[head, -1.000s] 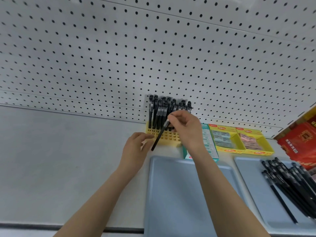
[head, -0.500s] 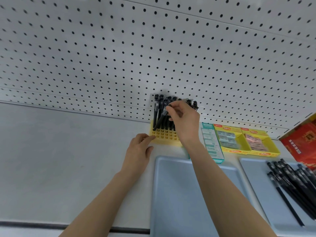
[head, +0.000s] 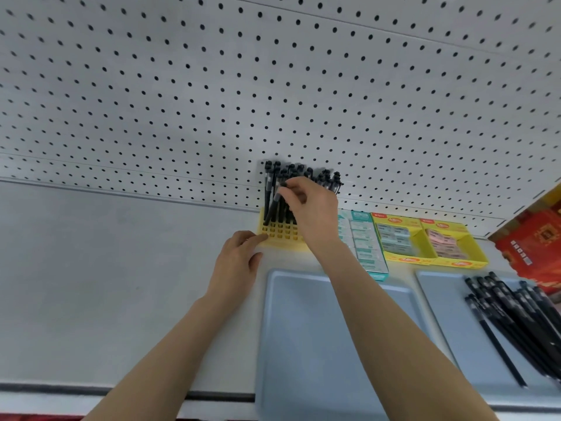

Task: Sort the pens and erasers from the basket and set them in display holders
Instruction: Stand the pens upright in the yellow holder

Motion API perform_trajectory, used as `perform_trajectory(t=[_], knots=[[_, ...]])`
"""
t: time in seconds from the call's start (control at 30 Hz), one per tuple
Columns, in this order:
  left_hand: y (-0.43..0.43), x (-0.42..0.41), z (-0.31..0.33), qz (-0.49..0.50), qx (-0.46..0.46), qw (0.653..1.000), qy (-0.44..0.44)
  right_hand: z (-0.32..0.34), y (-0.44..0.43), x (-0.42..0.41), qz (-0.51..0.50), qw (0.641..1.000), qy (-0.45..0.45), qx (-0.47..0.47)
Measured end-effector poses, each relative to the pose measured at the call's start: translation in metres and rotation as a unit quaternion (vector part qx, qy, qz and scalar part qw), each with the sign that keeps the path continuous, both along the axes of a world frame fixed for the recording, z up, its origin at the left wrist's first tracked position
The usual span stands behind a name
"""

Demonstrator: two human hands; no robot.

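Pinches a black pen (head: pixel 274 205) near its top with the right hand (head: pixel 312 211), thumb and forefinger clamped on it. Long axis leaning: upper end at the fingertips, tip down and to the left of that hand, at a left-column cell of the yellow grid holder (head: pixel 280 237) — cannot tell whether seated. Probably calls for tipping upright, then pressing straight down beside the standing pens (head: pixel 326 179) just behind the knuckles. Steadies the holder's near-left corner with the left hand (head: pixel 238 259), fingers extended and touching. Farther right of the working hand — eraser boxes (head: pixel 422 241), and loose pens (head: pixel 516 311) on a blue tray (head: pixel 440 314).
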State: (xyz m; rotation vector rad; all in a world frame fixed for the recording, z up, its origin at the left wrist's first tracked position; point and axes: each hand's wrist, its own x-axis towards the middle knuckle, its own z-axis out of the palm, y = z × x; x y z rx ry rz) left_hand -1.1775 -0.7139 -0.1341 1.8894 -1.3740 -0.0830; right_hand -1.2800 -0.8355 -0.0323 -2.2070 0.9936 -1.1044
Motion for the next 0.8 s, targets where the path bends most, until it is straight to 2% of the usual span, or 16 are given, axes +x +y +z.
perform_trajectory(t=[0.2, 0.37, 0.5, 0.67, 0.8], knots=[[0.001, -0.011, 0.012, 0.035, 0.039, 0.999, -0.015, -0.003, -0.001, -0.061, 0.026, 0.997, 0.055, -0.044], [0.001, -0.060, 0.028, 0.055, 0.050, 0.997, -0.033, -0.022, -0.006, -0.159, -0.018, 0.992, 0.106, -0.059], [-0.013, -0.124, 0.042, 0.018, 0.047, 0.998, -0.036, -0.038, -0.015, -0.255, -0.081, 0.982, 0.155, -0.077], [-0.044, -0.224, 0.051, -0.065, 0.048, 0.997, -0.005, -0.047, -0.033, -0.369, -0.177, 0.964, 0.197, -0.037], [-0.069, -0.302, 0.049, -0.140, 0.102, 0.984, 0.027, -0.057, -0.048, -0.430, -0.235, 0.933, 0.268, 0.041]])
